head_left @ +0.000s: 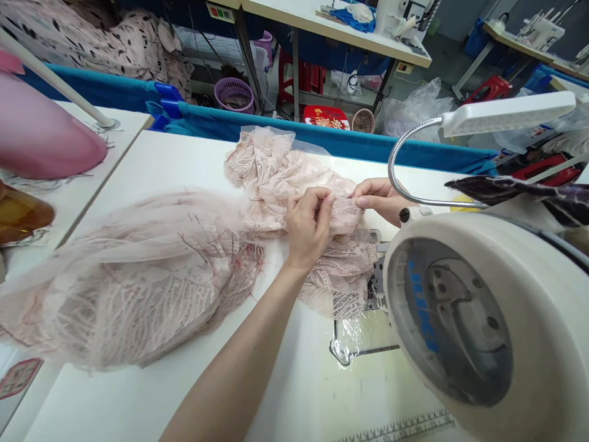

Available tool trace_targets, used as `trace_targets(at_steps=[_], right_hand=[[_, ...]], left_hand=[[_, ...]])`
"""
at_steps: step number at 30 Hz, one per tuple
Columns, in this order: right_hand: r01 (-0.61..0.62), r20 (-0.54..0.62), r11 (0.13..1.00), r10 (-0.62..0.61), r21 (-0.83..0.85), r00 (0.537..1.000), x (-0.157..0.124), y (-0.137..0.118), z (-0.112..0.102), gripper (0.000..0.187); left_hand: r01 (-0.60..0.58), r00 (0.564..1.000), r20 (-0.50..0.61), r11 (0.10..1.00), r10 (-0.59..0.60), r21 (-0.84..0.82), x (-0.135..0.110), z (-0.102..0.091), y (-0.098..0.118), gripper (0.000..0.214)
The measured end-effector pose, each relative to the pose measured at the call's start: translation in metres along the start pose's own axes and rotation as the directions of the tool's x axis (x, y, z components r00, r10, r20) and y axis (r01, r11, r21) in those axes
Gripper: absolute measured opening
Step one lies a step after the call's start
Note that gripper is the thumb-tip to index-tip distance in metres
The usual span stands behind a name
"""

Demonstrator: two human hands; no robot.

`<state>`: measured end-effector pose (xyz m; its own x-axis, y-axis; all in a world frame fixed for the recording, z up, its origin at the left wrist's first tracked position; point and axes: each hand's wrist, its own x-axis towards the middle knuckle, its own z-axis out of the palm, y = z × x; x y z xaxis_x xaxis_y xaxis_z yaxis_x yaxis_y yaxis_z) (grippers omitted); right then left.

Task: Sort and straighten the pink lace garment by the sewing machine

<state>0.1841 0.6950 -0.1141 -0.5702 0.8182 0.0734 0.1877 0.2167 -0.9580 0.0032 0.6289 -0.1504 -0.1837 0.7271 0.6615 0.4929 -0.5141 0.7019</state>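
Pale pink lace fabric (294,172) lies bunched on the white sewing table, and part of it reaches under the needle area of a white sewing machine (519,276). My left hand (308,224) pinches the lace between thumb and fingers. Just to its right, my right hand (381,197) also grips the edge of the lace, partly hidden behind the lamp's neck and the machine. A short stretch of lace spans the two hands. Further left rests a larger heap of pink lace and tulle (133,282) with loose reddish threads.
A flexible lamp (506,113) arches over the machine. A ruler strip (400,428) runs along the table's near side. On the left stand a pink object (50,116) and an amber one (23,212). Beyond the blue cloth edge (276,132) are baskets, stools and other sewing tables.
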Motion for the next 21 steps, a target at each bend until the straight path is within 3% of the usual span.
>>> trace_targets(at_steps=[21], right_hand=[[0.031, 0.054, 0.992, -0.025, -0.123, 0.998, 0.0, 0.022, -0.012, 0.055]], left_hand=[[-0.025, 1.0, -0.008, 1.0, 0.025, 0.007, 0.0, 0.001, 0.0, 0.015]])
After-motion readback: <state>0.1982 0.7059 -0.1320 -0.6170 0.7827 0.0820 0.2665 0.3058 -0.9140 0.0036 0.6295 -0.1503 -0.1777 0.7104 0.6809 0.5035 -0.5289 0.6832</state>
